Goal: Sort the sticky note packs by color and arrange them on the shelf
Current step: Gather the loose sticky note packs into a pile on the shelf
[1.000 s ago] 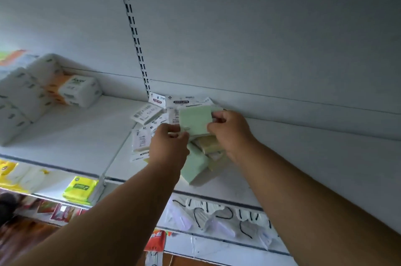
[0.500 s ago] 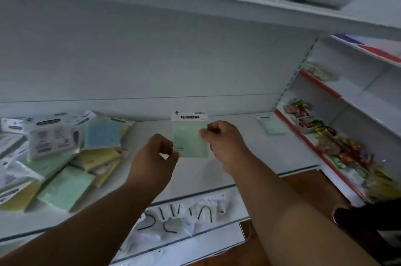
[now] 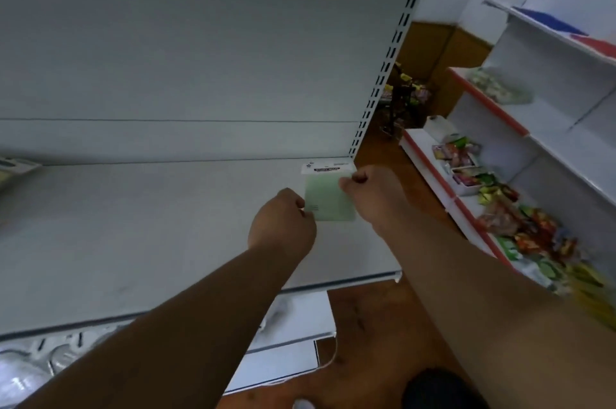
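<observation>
My left hand [image 3: 283,223] and right hand [image 3: 371,190] pinch green sticky note pack [image 3: 330,197] edges, at shelf [image 3: 133,225] right end, near slotted upright [image 3: 383,75].

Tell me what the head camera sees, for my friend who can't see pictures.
Two bare hands hold one green sticky note pack over the right end of a white shelf: the left hand pinches its lower left corner and the right hand its right edge. Another shelf unit with colorful snack packets stands to the right.
</observation>
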Tool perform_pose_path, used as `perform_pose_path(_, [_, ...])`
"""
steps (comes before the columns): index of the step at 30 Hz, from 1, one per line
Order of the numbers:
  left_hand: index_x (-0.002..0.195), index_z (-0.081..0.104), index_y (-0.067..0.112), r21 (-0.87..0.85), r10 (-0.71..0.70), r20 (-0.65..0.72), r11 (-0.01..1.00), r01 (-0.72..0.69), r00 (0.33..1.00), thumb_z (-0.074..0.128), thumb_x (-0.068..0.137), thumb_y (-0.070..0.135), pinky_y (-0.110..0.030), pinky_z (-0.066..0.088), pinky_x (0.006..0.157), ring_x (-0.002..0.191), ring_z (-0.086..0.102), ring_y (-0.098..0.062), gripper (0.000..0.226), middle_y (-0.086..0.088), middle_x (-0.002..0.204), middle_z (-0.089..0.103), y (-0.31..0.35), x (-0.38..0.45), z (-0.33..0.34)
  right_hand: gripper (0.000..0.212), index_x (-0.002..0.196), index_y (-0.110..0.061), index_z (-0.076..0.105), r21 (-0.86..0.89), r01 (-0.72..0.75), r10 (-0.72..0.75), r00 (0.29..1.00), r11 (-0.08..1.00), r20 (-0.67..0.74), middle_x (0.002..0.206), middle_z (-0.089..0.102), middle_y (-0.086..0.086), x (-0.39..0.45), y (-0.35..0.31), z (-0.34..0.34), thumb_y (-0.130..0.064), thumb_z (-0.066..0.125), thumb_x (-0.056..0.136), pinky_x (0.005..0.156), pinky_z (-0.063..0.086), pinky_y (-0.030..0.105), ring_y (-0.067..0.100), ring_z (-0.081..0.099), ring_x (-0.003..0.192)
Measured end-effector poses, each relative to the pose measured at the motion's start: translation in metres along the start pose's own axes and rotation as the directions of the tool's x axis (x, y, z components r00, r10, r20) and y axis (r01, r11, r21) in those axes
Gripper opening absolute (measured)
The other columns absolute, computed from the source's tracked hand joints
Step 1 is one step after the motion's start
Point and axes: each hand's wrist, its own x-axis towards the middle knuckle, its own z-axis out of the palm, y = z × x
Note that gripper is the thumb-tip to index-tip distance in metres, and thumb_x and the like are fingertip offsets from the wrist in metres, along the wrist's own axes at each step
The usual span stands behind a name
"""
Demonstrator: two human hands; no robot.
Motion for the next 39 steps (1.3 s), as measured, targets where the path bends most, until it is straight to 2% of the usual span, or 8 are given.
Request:
perform_pose_path(3, [0.104, 0.059, 0.020, 0.013, -0.054, -0.035, 0.998, 0.055, 0.998, 0.053, 0.087, 0.025, -0.028, 0.040, 0.066, 0.080, 0.053, -0.018, 0.019, 0.001, 0.096, 0.066, 0.021, 0.021, 0.017, 0.023, 0.086, -0.011, 0.064, -0.075, 0.006, -0.004, 0.999, 0.997, 0.034, 0.083, 0.061, 0.006, 0.038, 0.005, -0.008, -0.034, 0.063, 0.090, 0.058, 0.045, 0.028, 0.026, 0.060, 0.081])
perform_pose_path(10, [0.106, 0.062, 0.020, 0.146, -0.111, -0.046, 0.982, 0.117, 0.993, 0.057, 0.086, 0.025, -0.029, 0.042, 0.069, 0.093, 0.061, -0.023, 0.022, -0.001, 0.103, 0.066, 0.033, 0.045, 0.042, 0.035, 0.100, -0.004, 0.068, -0.248, 0.033, 0.007, 0.987, 0.968, 0.158, 0.090, 0.065, 0.010, 0.086, 0.026, -0.001, -0.036, 0.057, 0.091, 0.071, 0.049, 0.034, 0.024, 0.060, 0.082])
perform_pose_path(13, [0.107, 0.064, 0.019, 0.210, -0.101, -0.059, 0.971, 0.111, 0.993, 0.056, 0.087, 0.028, -0.030, 0.044, 0.070, 0.097, 0.061, -0.024, 0.023, -0.001, 0.105, 0.066, 0.032, 0.048, 0.049, 0.038, 0.106, -0.003, 0.064, -0.320, 0.090, -0.053, 0.991, 0.943, 0.122, 0.099, 0.067, 0.013, 0.091, 0.031, 0.006, -0.038, 0.059, 0.091, 0.068, 0.049, 0.032, 0.026, 0.062, 0.088])
perform_pose_path(17, [0.110, 0.062, 0.019, 0.213, -0.086, -0.088, 0.972, 0.103, 0.992, 0.056, 0.089, 0.033, -0.029, 0.042, 0.071, 0.099, 0.061, -0.025, 0.026, -0.002, 0.108, 0.065, 0.034, 0.048, 0.052, 0.031, 0.110, -0.006, 0.054, -0.315, 0.143, -0.131, 0.990, 0.938, 0.057, 0.103, 0.062, 0.013, 0.083, 0.034, 0.009, -0.032, 0.057, 0.093, 0.066, 0.042, 0.030, 0.024, 0.055, 0.084])
perform_pose_path(22, [0.121, 0.055, 0.023, 0.164, -0.088, -0.119, 0.981, 0.107, 0.989, 0.055, 0.089, 0.039, -0.031, 0.046, 0.076, 0.101, 0.062, -0.023, 0.036, 0.002, 0.115, 0.064, 0.021, 0.038, 0.036, 0.024, 0.095, -0.010, 0.052, -0.296, 0.242, -0.251, 0.968, 0.924, 0.009, 0.084, 0.058, 0.007, 0.053, 0.018, 0.015, -0.034, 0.050, 0.096, 0.060, 0.040, 0.031, 0.026, 0.059, 0.081])
perform_pose_path(26, [0.118, 0.056, 0.026, 0.167, -0.068, -0.129, 0.982, 0.089, 0.989, 0.055, 0.088, 0.038, -0.029, 0.046, 0.074, 0.095, 0.063, -0.019, 0.032, 0.006, 0.110, 0.065, -0.009, 0.022, 0.000, 0.023, 0.083, -0.015, 0.049, -0.260, 0.301, -0.308, 0.951, 0.918, 0.013, 0.076, 0.057, 0.001, 0.018, -0.009, 0.038, -0.035, 0.051, 0.094, 0.059, 0.035, 0.030, 0.021, 0.055, 0.073])
perform_pose_path(30, [0.113, 0.058, 0.028, 0.178, -0.073, -0.151, 0.979, 0.099, 0.986, 0.057, 0.088, 0.036, -0.027, 0.044, 0.071, 0.087, 0.061, -0.015, 0.027, 0.009, 0.102, 0.065, -0.060, 0.004, -0.057, 0.020, 0.080, -0.019, 0.050, -0.202, 0.365, -0.363, 0.931, 0.909, 0.048, 0.076, 0.060, -0.002, -0.018, -0.059, 0.089, -0.036, 0.053, 0.091, 0.058, 0.042, 0.031, 0.018, 0.056, 0.070])
perform_pose_path(39, [0.106, 0.060, 0.030, 0.224, -0.104, -0.274, 0.960, 0.168, 0.956, 0.059, 0.085, 0.037, -0.029, 0.049, 0.074, 0.089, 0.063, -0.019, 0.022, 0.010, 0.093, 0.066, -0.227, -0.030, -0.247, 0.020, 0.080, -0.016, 0.054, -0.022, 0.467, -0.458, 0.875, 0.884, 0.158, 0.073, 0.059, -0.003, -0.125, -0.206, 0.252, -0.034, 0.058, 0.089, 0.061, 0.046, 0.030, 0.017, 0.056, 0.068])
